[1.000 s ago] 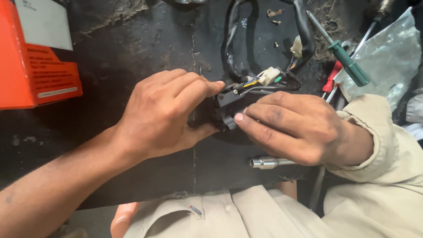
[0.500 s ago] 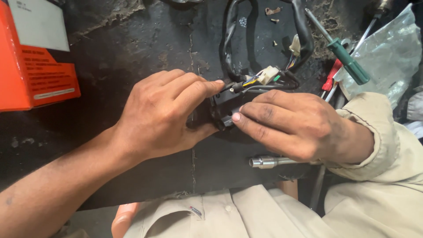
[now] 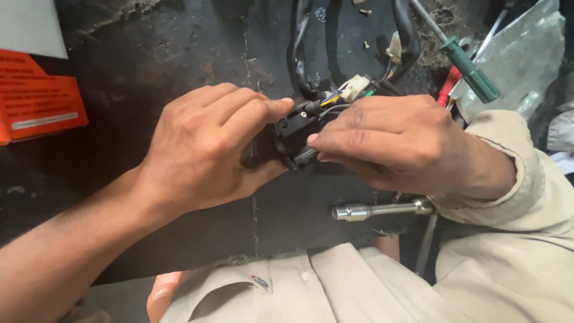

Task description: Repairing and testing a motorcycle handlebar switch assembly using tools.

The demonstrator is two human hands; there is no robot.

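Here, a small black plastic switch block (image 3: pixel 294 136) with coloured wires sits above the dark, grimy desk (image 3: pixel 179 54), clasped from both sides; the left hand (image 3: pixel 206 149) wraps its near end, the right hand (image 3: pixel 388 140) pinches its far end; nearby lie a chrome socket wrench (image 3: pixel 376 210), a green-handled screwdriver (image 3: pixel 472 70), an orange cardboard box (image 3: pixel 39 104) and a clear plastic bag (image 3: pixel 526 66).

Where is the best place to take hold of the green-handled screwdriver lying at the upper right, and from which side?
Probably by the green-handled screwdriver's ribbed plastic grip, coming from above. The handle lies slanted and fully exposed beside the clear plastic bag, while its thin metal shaft runs up-left toward the black cables, offering less to hold.
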